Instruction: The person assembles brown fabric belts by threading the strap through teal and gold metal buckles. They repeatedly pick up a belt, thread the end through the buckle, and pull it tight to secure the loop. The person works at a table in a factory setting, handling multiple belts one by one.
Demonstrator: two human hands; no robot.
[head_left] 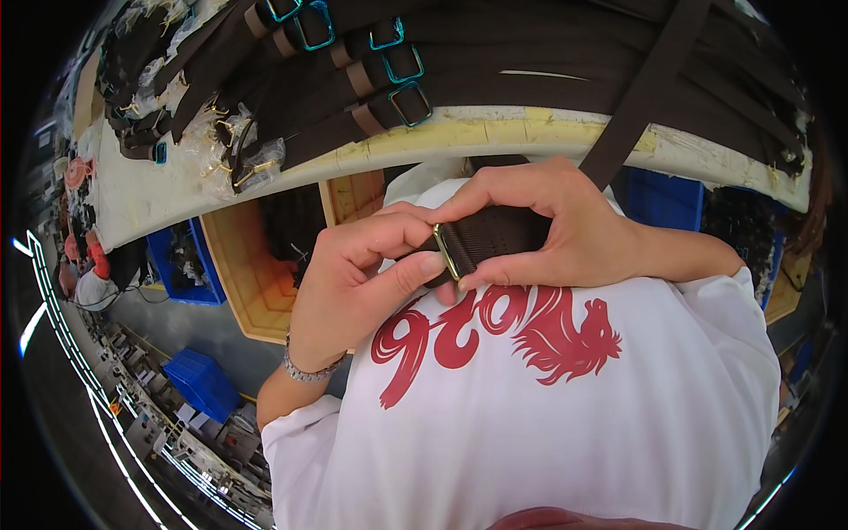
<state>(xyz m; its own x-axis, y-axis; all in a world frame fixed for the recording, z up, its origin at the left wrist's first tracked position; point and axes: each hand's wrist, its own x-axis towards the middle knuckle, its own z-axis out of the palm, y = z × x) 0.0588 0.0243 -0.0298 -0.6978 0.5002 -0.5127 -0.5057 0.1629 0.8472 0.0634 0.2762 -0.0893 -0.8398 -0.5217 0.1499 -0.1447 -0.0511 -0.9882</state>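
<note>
In front of my chest, both hands hold a dark brown belt (505,237) with a gold-coloured buckle (445,251). My left hand (349,265), a metal bracelet on its wrist, pinches the buckle's left side between thumb and fingers. My right hand (570,219) is curled round the strap, with its thumb and fingertips pressing at the buckle's upper and lower ends. The strap appears threaded at the buckle, but the fingers hide part of it. Behind my right hand, a dark strap (649,93) runs up across the table.
Ahead, a worn pale table (495,132) bears many dark belts (548,62), several with shiny buckles (411,103). Plastic-wrapped buckles (256,159) lie at its left. Wooden boxes (231,287) and blue bins (658,201) stand under it; another blue crate (201,384) sits on the floor.
</note>
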